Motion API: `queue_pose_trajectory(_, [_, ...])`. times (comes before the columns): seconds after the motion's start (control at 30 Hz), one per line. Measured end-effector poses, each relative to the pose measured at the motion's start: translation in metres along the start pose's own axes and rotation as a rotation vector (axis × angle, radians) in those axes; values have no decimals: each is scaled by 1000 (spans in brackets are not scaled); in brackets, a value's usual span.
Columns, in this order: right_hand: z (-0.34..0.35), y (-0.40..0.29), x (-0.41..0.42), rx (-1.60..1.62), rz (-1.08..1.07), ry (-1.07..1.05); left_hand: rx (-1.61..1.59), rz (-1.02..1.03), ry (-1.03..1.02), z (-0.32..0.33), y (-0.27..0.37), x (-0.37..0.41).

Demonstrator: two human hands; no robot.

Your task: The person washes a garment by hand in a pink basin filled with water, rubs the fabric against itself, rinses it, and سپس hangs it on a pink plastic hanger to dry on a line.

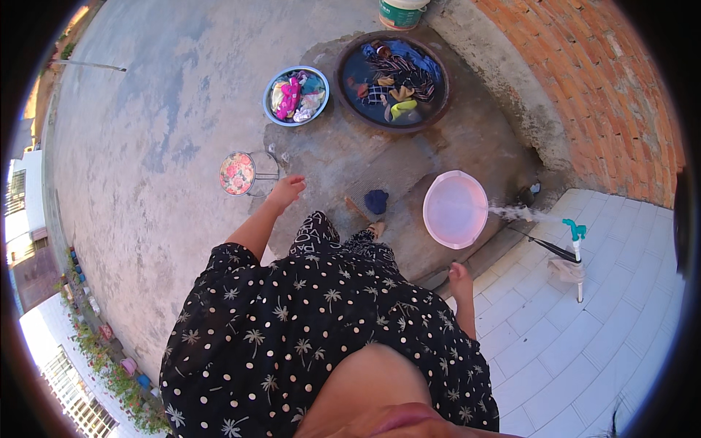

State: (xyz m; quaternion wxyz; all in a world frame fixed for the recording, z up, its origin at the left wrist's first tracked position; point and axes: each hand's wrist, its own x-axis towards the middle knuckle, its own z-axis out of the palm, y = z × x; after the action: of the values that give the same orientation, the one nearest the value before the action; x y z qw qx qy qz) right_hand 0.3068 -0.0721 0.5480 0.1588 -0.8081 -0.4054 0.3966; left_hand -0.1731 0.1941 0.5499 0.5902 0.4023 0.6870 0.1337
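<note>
My left hand (287, 191) hangs with nothing in it, nearest to a low stool with a flowered seat (237, 173). Slightly bent and empty, my right hand (461, 279) is at my side, below a pink plastic basin (452, 211) and apart from it. A jet of water (517, 212) runs from a turquoise tap (574, 229) to the basin, which holds some water. Before my feet lies a washboard (386, 169) on the wet concrete, a bunched dark blue cloth (376, 201) on its near end.
Farther off stand a large dark tub (350, 112) of clothes in water and a smaller basin (266, 107) of clothes. Behind them is a lidded bucket (400, 16). A brick wall (602, 82) and white-tiled ledge (553, 328) bound the right side. Potted plants (104, 361) line the far left.
</note>
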Motion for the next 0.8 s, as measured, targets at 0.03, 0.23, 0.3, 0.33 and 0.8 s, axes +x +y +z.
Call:
queue_pose_trajectory(0.03, [7,-11,18,28,-13,-10,9,7,15,-7,4,18])
queue_pose_trajectory(0.23, [68,-137,116,153,-78,-85,437,128,61,-58,7,176])
queue_pose_trajectory(0.3, [109,-164,153,223,-93,-92,513,172,35,-67,5,235])
queue_pose_trajectory(0.33, [134,-177,170,252,-78,-92,539,186,15,-75,3,268])
queue_pose_trajectory(0.8, [431,-270,312,526,150,-278,823,335,-78,-141,-81,632])
